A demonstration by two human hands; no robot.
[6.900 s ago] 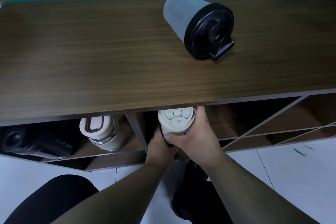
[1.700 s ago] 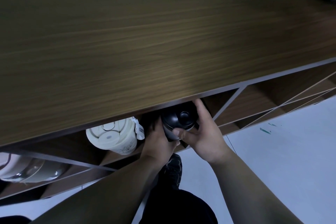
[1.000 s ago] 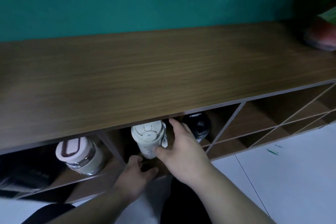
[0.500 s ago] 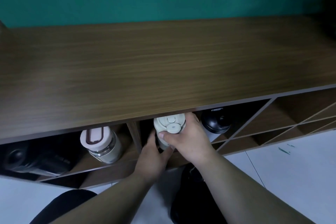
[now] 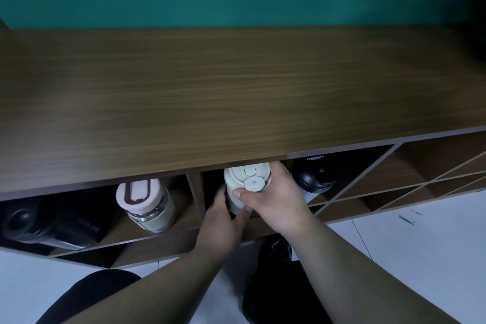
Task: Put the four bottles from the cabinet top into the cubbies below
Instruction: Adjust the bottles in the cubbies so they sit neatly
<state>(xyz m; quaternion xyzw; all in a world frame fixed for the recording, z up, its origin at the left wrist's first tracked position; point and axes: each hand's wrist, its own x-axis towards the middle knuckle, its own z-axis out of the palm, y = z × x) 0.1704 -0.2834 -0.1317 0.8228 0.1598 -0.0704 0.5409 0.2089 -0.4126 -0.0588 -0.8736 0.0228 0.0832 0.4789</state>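
Bottles are all down in the cubbies [image 5: 378,181] under the bare wooden cabinet top [image 5: 236,92]. From the head view, both hands are on the cream bottle [image 5: 246,181] in the middle cubby: the right hand [image 5: 276,200] wraps its lid end, thumb across the front, and the left hand [image 5: 223,221] cups its lower side, fingers pressed to the body. Just right of it, in the same opening, a black-lidded bottle [image 5: 313,179] lies with its lid facing out. Left of the divider sits a glass bottle with a pink lid [image 5: 144,202], tilted outward. Farthest left, a dark bottle [image 5: 34,221] lies on its side in shadow. Dark trouser knees show over the white floor [image 5: 420,239].
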